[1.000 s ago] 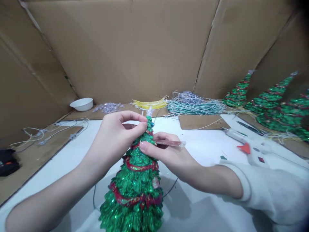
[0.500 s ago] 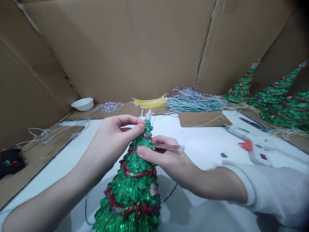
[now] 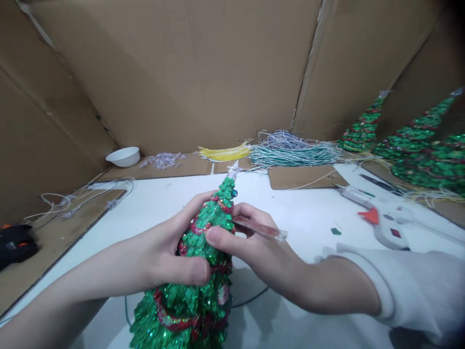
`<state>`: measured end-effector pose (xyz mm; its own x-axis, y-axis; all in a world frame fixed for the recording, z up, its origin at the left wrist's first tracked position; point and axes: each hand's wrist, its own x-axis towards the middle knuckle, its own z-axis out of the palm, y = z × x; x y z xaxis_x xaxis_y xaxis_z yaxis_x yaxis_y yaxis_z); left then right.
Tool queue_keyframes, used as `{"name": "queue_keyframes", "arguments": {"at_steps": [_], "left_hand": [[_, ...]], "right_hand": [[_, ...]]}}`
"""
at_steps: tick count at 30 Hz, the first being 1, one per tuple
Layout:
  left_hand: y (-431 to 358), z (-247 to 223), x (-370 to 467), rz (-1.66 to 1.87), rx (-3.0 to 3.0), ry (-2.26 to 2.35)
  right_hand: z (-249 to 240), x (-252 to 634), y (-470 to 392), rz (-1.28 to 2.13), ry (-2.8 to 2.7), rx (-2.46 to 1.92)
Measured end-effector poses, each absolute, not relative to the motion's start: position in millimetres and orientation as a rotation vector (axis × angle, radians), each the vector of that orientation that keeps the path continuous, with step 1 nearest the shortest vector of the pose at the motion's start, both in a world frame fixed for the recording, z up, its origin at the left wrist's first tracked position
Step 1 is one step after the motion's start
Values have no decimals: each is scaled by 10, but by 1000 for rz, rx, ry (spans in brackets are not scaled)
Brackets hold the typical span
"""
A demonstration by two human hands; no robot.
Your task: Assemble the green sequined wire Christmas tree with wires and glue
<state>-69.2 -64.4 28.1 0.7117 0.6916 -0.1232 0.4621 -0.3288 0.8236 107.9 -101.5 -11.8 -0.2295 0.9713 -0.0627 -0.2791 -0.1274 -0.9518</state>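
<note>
A glittery green Christmas tree figure (image 3: 174, 303) with red garlands leans slightly right, topped by a clear star (image 3: 233, 169). Around its upper middle, my left hand (image 3: 170, 252) is wrapped from the left, thumb across the front. My right hand (image 3: 250, 232) grips the tree's right side, its thumb on the front and the fingers partly hidden behind. A flat reddish-brown strip with a clear, shiny end (image 3: 261, 228) sticks out between the right thumb and fingers. Dark green wire (image 3: 250, 298) curves out beside the tree's lower part.
Bundles of yellow wires (image 3: 225, 152) and green wires (image 3: 296, 156) lie at the back. A white bowl (image 3: 123, 156) stands beside clear pieces (image 3: 163, 160). Right are a white glue gun (image 3: 390, 228), tweezers (image 3: 379, 183) and more trees (image 3: 365, 126). A black tool (image 3: 16, 244) lies left.
My left hand has moved down from pinching near the star to wrapping the tree's body. The tree's top has tipped right, and the strip in my right hand slants more downward.
</note>
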Motion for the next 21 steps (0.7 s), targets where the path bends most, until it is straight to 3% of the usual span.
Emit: {"name": "queue_keyframes", "arguments": {"at_steps": [3, 8, 15, 21], "left_hand": [[-715, 313, -647, 250, 1892, 947], [-813, 258, -550, 496, 1791, 1065], [-786, 266, -611, 412, 1703, 1050], [-762, 243, -604, 367, 1670, 1016]], "right_hand": [[-135, 1083, -1028, 1553, -1117, -938], [-150, 1145, -991, 1487, -1262, -949], [-101, 1527, -839, 704, -1279, -914], [49, 1674, -932, 397, -1566, -848]]}}
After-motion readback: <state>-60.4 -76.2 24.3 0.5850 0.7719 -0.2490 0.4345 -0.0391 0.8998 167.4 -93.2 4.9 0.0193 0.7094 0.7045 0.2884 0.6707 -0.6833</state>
